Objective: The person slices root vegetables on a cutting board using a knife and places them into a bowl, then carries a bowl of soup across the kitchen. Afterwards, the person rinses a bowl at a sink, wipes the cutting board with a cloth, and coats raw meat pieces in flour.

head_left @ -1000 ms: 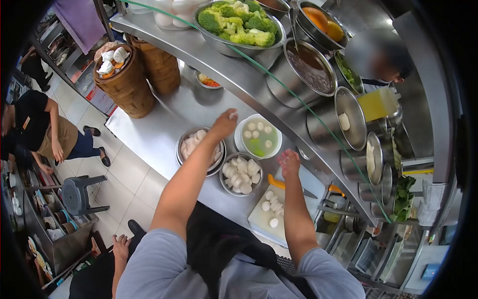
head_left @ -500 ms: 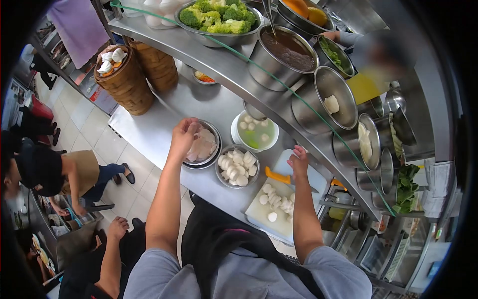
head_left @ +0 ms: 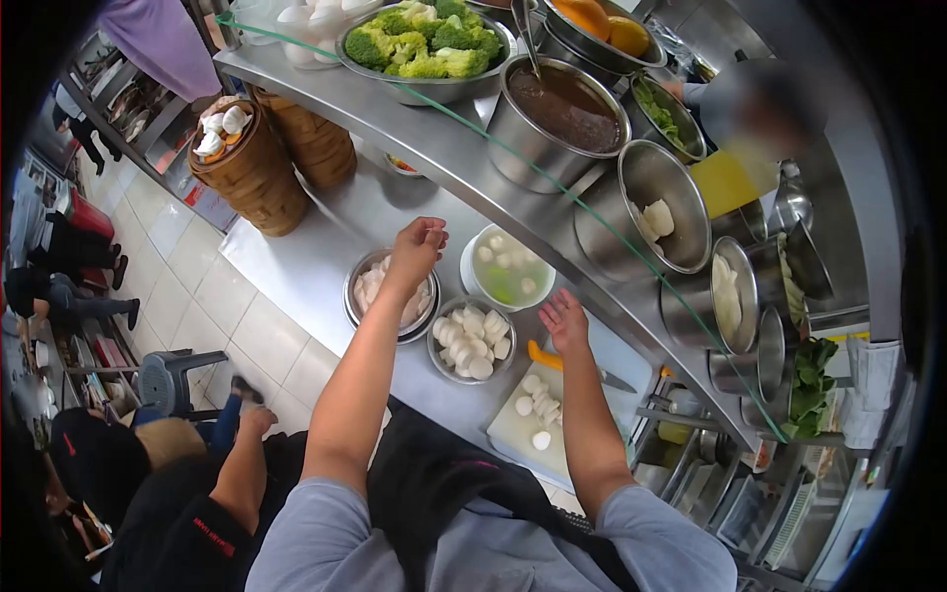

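My left hand (head_left: 418, 252) hovers between the metal bowl of pale sliced meat (head_left: 369, 286) and the white bowl of clear broth (head_left: 475, 280) with pale balls and something green in it. Its fingers are bent and loosely apart, and nothing shows in them. Beside the broth bowl's right side is my right hand (head_left: 564, 322), empty with fingers spread. A metal bowl of thick white slices (head_left: 472, 340) stands below the broth bowl. White pieces (head_left: 539, 403) lie on a cutting board (head_left: 505, 430). An orange-handled knife (head_left: 545, 355) rests at the board's far side, partly behind my right forearm.
A steel shelf (head_left: 434, 133) crosses above the counter, carrying broccoli (head_left: 424, 44), a pot of brown sauce (head_left: 567, 109) and several metal pots. Bamboo steamers (head_left: 252, 183) stand at the counter's left end. A co-worker in black (head_left: 212, 493) is close at my left, near a stool (head_left: 178, 380).
My left hand has moved right, from over the meat bowl toward the broth bowl. My right hand has shifted left to the broth bowl's side, its fingers spreading. The co-worker at left has come closer.
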Action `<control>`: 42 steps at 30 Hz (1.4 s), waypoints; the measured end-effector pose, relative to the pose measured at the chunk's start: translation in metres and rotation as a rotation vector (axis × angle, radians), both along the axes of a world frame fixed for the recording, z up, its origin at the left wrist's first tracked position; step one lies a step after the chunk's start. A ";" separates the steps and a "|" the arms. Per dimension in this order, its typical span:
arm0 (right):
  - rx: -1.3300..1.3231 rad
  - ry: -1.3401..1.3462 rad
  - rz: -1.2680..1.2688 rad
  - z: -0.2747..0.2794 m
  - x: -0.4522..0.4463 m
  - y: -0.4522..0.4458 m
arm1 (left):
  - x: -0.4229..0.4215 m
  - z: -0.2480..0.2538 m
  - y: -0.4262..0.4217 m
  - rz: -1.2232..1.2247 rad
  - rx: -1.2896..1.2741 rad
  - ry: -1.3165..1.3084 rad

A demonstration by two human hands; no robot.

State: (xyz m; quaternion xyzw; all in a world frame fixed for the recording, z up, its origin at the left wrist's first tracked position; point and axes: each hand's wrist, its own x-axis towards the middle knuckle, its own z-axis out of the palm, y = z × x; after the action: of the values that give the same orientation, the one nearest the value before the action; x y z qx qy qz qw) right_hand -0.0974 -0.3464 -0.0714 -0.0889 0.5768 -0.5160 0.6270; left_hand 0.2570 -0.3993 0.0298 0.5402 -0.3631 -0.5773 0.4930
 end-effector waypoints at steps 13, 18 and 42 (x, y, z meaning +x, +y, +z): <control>-0.079 -0.030 0.202 -0.012 0.022 -0.014 | -0.075 -0.060 -0.034 -0.241 0.092 -0.309; -0.094 -0.015 0.164 -0.012 0.024 -0.011 | -0.079 -0.079 -0.034 -0.134 0.079 -0.209; -0.250 0.119 0.367 0.093 0.052 -0.013 | -0.032 -0.009 0.023 0.020 -0.309 -0.584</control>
State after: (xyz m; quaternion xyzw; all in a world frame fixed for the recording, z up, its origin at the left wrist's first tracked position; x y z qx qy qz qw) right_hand -0.0449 -0.3598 0.0213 -0.2996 0.5186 -0.4547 0.6592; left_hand 0.2254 -0.3767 0.0204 0.6051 -0.5672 -0.3314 0.4499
